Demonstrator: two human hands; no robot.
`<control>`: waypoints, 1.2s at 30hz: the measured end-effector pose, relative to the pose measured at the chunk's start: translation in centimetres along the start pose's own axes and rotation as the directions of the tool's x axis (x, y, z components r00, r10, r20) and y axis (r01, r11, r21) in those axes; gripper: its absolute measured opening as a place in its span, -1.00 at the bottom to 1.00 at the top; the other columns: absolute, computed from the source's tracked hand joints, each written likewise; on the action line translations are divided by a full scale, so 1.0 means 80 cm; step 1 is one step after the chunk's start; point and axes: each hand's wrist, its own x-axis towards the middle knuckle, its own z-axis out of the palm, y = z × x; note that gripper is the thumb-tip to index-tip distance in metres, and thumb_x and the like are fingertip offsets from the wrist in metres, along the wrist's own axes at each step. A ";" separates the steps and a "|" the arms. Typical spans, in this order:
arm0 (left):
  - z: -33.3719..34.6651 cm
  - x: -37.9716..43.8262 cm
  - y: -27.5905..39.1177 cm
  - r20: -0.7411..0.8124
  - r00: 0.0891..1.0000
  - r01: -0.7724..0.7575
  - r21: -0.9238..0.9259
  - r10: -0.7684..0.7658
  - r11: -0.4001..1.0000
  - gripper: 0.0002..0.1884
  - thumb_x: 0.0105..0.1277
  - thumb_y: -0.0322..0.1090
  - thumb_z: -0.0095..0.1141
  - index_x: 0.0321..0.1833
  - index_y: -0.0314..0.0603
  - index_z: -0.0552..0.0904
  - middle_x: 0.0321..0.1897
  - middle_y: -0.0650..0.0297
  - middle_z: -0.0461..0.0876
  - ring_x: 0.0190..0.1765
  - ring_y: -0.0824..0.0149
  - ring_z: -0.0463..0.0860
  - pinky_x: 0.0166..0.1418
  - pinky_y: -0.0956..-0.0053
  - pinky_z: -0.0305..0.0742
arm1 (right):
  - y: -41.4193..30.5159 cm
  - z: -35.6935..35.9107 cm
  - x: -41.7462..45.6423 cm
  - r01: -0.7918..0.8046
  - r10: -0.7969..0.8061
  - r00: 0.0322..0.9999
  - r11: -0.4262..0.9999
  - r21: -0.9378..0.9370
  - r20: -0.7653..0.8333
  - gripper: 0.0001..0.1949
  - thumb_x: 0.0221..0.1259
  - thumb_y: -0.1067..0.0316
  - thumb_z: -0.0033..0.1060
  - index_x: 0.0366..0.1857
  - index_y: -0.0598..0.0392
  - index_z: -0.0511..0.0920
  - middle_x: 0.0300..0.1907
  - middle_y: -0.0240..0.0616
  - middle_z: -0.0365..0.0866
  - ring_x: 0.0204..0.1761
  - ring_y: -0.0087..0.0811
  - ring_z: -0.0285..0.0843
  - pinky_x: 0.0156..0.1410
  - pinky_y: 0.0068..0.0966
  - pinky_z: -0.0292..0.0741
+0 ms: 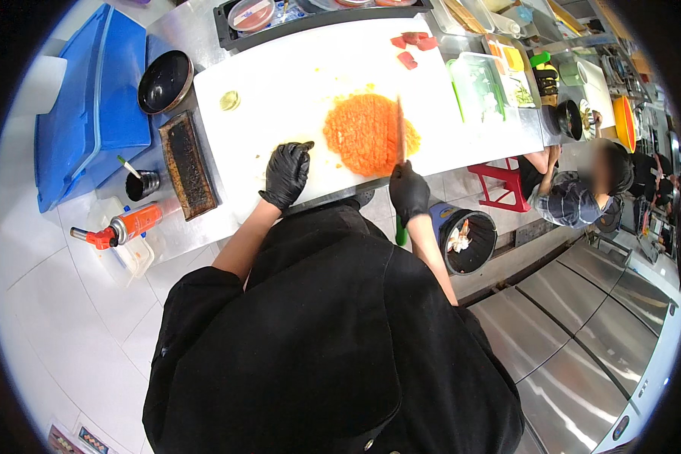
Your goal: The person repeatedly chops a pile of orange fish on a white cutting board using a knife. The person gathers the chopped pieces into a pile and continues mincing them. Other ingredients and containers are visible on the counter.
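Observation:
My right hand [410, 192], in a black glove, is closed around the handle of a kitchen knife [400, 133]. The blade points away from me and lies at the right part of a flat mound of finely chopped orange fish or similar food [360, 133]. This mound rests on a large white cutting board [249, 62]. My left hand [288, 173], also black-gloved, is curled at the board's near edge, left of the mound; whether its fingers hold anything is hidden. Several red chunks, seemingly raw fish [414, 41], lie at the board's far right.
Left of the board are a black bowl [165, 81], a rectangular dish [187, 164], a dark cup [142, 185] and a torch on a gas canister [139, 221]. Food containers [479, 85] stand at right. A lined bin [470, 252] is below; a seated person [573, 196] is farther right.

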 end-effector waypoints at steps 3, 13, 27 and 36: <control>-0.002 0.001 0.003 0.025 0.999 0.029 0.005 -0.029 1.000 -0.75 0.30 -0.39 -0.06 0.00 -0.19 0.56 -0.20 0.06 0.54 -0.06 0.02 0.49 0.07 0.20 0.37 | 0.020 -0.003 0.013 0.045 -0.048 0.998 0.993 0.106 0.032 -0.66 0.32 0.06 -0.17 -0.24 0.16 0.49 -0.36 0.13 0.62 -0.23 0.13 0.59 -0.12 -0.01 0.47; 0.004 0.006 0.014 -0.011 0.998 0.067 0.010 -0.067 0.998 -0.76 0.27 -0.31 0.05 -0.03 -0.16 0.57 -0.21 0.12 0.55 -0.08 0.06 0.49 0.04 0.21 0.37 | 0.028 -0.044 0.010 0.016 -0.016 0.998 1.000 0.009 0.065 -0.67 0.33 0.05 -0.20 -0.21 0.08 0.49 -0.39 0.07 0.64 -0.26 0.06 0.62 -0.15 -0.04 0.50; 0.120 0.055 0.150 0.291 0.954 -0.106 0.109 0.070 0.988 -0.21 0.16 0.06 0.17 0.41 -0.07 0.21 0.34 0.11 0.23 0.35 0.06 0.24 0.38 0.10 0.10 | 0.116 -0.043 0.044 0.151 -0.152 0.988 0.986 -0.076 -0.013 -0.65 0.34 0.03 -0.21 -0.16 0.08 0.51 -0.48 0.06 0.63 -0.38 0.04 0.63 -0.26 -0.07 0.52; 0.095 0.054 0.138 0.095 0.987 0.106 0.209 -0.128 0.972 -0.09 0.04 0.17 0.26 0.40 -0.11 0.22 0.31 0.06 0.25 0.32 0.06 0.24 0.34 0.10 0.09 | 0.089 -0.034 0.040 0.199 -0.196 0.978 0.979 -0.034 0.077 -0.71 0.29 0.09 -0.15 -0.25 0.08 0.49 -0.43 0.07 0.63 -0.32 0.05 0.63 -0.22 -0.06 0.51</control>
